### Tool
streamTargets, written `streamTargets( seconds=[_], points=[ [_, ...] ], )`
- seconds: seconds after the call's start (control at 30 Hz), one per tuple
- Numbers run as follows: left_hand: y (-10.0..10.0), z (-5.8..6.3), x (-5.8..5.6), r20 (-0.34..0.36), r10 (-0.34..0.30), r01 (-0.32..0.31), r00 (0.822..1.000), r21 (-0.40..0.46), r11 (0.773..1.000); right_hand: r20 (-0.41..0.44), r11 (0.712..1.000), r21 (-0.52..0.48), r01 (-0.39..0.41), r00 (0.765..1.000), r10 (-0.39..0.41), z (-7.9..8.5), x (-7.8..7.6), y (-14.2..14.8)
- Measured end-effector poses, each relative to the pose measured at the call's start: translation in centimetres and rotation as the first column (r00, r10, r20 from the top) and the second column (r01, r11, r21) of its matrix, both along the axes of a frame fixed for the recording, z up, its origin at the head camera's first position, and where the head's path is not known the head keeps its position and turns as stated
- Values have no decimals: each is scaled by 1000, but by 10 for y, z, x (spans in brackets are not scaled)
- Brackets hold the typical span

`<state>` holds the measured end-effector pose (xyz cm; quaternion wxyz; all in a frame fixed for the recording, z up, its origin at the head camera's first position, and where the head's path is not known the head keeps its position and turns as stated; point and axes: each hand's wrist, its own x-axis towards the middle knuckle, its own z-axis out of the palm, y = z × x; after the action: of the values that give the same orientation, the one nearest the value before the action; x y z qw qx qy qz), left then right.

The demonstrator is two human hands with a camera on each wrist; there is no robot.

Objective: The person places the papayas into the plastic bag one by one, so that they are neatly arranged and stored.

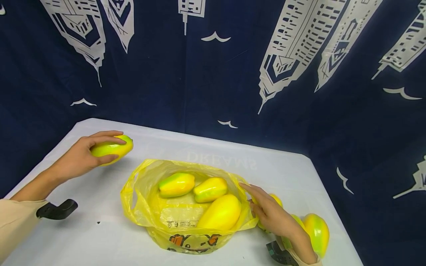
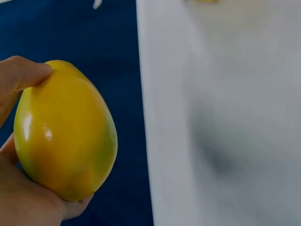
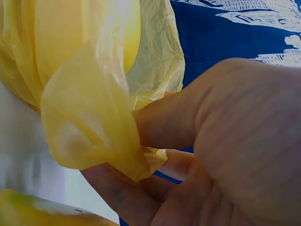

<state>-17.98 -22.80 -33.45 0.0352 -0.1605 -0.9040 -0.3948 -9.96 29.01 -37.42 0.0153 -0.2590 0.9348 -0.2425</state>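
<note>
My left hand (image 1: pixel 87 150) grips a glossy yellow-green mango (image 1: pixel 114 148) over the far left part of the table. In the left wrist view, thumb and fingers wrap the mango (image 2: pixel 68 134) from the side. A thin yellow plastic bag (image 1: pixel 156 236) stands with its mouth wide, left of my right hand (image 1: pixel 271 214). Inside the bag lie a green-tipped mango (image 1: pixel 177 184), a shorter mango (image 1: pixel 210 189) and a larger, yellower mango (image 1: pixel 221 213). In the right wrist view, my thumb and fingers (image 3: pixel 164 120) pinch the bag's edge (image 3: pixel 101 117).
More mangoes (image 1: pixel 316 232) lie on the right side of the white table (image 1: pixel 110 236), partly behind my right hand and forearm. A dark blue curtain (image 1: pixel 186 81) with white building prints hangs behind the table and along its sides.
</note>
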Motion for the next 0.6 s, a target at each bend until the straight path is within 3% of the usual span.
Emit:
streamTargets(
  seconds=[0.37, 0.6],
  points=[
    [44, 26, 23, -76, -163, 169, 984, 77, 983, 14, 1000, 3, 5, 1000, -5, 0, -1, 2],
    [75, 34, 40, -37, -269, 272, 962, 91, 958, 16, 1000, -3, 8, 1000, -8, -1, 0, 2]
  ],
)
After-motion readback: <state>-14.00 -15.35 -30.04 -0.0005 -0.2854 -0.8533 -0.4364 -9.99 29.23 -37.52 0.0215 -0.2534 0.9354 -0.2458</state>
